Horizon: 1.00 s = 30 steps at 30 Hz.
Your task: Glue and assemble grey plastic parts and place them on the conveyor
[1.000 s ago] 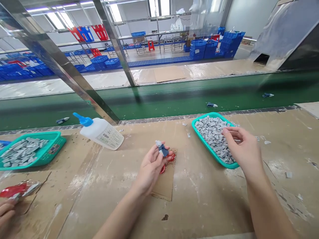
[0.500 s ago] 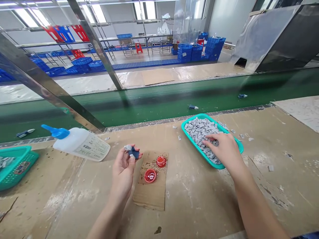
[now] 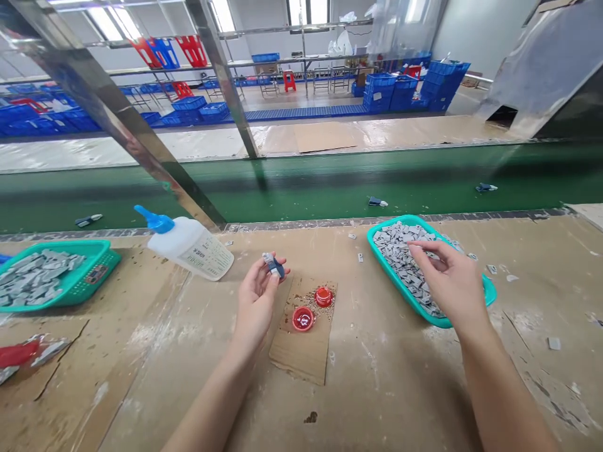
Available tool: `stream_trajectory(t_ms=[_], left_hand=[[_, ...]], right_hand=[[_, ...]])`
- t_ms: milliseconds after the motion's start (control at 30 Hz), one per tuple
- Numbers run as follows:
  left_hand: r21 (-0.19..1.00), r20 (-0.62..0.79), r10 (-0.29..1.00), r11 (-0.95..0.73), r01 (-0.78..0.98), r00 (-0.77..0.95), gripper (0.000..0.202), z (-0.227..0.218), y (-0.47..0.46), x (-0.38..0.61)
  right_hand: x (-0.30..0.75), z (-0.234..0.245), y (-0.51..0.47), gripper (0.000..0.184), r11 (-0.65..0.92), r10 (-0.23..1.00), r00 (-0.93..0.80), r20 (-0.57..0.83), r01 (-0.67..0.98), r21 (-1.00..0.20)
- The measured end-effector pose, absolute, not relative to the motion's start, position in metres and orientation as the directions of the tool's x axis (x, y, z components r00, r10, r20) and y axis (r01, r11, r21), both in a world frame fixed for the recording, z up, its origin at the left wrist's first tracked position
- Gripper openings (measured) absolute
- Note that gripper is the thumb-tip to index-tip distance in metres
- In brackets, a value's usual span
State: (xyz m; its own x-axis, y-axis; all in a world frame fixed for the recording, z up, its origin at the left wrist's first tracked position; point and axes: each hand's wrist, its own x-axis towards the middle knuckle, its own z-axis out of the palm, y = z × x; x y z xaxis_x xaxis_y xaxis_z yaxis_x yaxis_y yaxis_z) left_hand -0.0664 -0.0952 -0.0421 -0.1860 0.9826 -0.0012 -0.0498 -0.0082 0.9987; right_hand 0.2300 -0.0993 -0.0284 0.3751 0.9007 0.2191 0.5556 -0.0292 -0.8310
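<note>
My left hand holds a small blue and grey plastic part between fingers and thumb, just above the cardboard piece. Two red dishes sit on that cardboard, one larger and one smaller, with specks scattered around them. My right hand hangs over a teal tray, its fingertips at the heap of small grey pieces inside. I see nothing held in those fingers.
A white glue bottle with a blue nozzle lies left of my left hand. Another teal tray of grey pieces and a red-and-silver packet lie at the left. Behind the bench runs a green conveyor belt carrying small parts.
A hand at the lower left in the oldest frame has gone. My left hand has risen off the red dishes, uncovering them. My right hand has lifted slightly from the grey pieces.
</note>
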Motion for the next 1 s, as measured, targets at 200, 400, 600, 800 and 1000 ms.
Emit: stream_trajectory(t_ms=[200,400,600,800,1000], left_hand=[[0.997,-0.017,0.984,0.002,-0.083,-0.176,0.042,-0.046,-0.094,-0.070],[0.995,-0.021,0.981,0.002,-0.100,-0.193,0.041,-0.044,-0.095,-0.071],[0.989,-0.045,0.979,0.016,-0.144,-0.198,0.037,-0.042,-0.097,-0.066],[0.986,-0.039,0.985,0.010,-0.166,-0.170,0.036,-0.042,-0.098,-0.065],[0.988,-0.029,0.989,0.007,-0.151,-0.146,0.034,-0.044,-0.100,-0.065]], right_hand=[[0.171,-0.022,-0.119,0.032,-0.006,0.999,-0.038,-0.015,0.229,-0.974],[0.138,-0.052,-0.121,0.046,-0.126,0.986,-0.089,-0.140,0.152,-0.980],[0.131,-0.057,-0.119,0.031,-0.214,0.972,-0.076,-0.221,0.093,-0.972],[0.129,-0.059,-0.120,0.032,-0.238,0.962,-0.115,-0.248,0.100,-0.966],[0.131,-0.064,-0.120,0.032,-0.253,0.954,-0.141,-0.266,0.104,-0.962]])
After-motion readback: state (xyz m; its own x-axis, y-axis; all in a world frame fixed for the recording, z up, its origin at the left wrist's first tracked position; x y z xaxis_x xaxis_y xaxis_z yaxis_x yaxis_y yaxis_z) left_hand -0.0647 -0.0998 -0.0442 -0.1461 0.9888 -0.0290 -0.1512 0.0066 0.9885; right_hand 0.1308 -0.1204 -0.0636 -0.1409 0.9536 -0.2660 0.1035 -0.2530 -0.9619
